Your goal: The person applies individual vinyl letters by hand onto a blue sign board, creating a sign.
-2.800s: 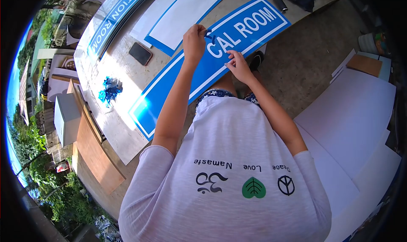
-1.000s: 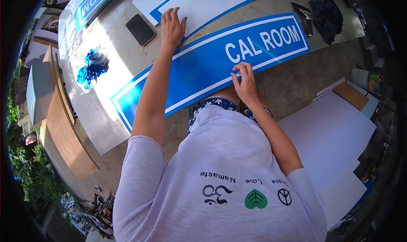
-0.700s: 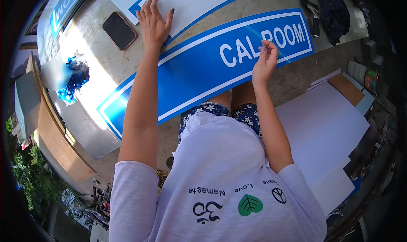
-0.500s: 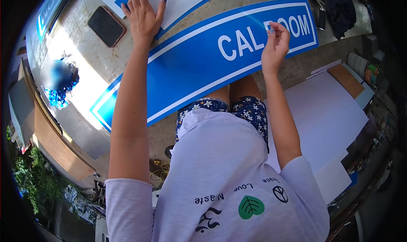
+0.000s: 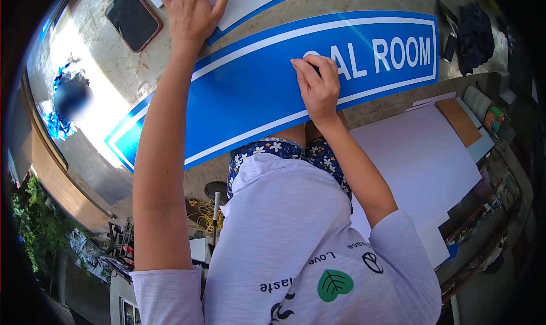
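A long blue sign (image 5: 239,97) with a white border and white letters, "AL ROOM" readable, lies across the table's near edge. My left hand (image 5: 190,12) rests with fingers spread just above the sign's upper edge, beside a white sheet with a blue edge (image 5: 250,0). My right hand (image 5: 319,89) is over the sign at the left end of the lettering and covers part of it. Its thumb and fingers are pinched together; whatever they hold, if anything, is too small to make out.
A phone (image 5: 133,19) lies at the upper left. Blue curled scraps (image 5: 57,123) sit at the far left. Dark cloth (image 5: 476,37) is at the upper right. Large white sheets (image 5: 412,154) and a brown board (image 5: 458,122) lie at the right. Yellow cord (image 5: 205,216) is on the floor.
My right hand has moved left along the sign, from the word "ROOM" to the start of the lettering. The view has shifted slightly. My left hand stays spread near the upper edge.
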### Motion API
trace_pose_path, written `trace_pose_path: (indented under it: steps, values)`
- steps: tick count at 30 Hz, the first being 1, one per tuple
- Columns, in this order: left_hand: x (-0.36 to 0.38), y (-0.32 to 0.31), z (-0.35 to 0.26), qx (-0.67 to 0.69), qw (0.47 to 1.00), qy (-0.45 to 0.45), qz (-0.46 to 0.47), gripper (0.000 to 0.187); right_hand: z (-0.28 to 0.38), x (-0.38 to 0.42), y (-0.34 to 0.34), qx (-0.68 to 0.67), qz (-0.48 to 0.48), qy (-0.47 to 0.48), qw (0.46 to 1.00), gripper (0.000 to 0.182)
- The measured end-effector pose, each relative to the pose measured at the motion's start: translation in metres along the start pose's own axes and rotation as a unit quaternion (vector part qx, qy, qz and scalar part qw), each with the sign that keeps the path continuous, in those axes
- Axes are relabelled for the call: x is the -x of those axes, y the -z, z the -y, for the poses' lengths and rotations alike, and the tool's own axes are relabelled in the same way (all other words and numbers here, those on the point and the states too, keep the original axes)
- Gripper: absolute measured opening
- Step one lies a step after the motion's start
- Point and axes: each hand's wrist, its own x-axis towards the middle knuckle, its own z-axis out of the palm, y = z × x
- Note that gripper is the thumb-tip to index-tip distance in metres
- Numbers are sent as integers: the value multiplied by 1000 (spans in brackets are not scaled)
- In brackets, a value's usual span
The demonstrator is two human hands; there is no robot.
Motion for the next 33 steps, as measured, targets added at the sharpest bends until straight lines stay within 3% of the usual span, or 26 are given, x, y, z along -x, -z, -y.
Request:
trace_pose_path:
  steps: [33]
  values:
    - [1, -2, 0, -23, 1000, -11, -2, 59, 3, 1, 3, 34, -14, 1, 999, 25]
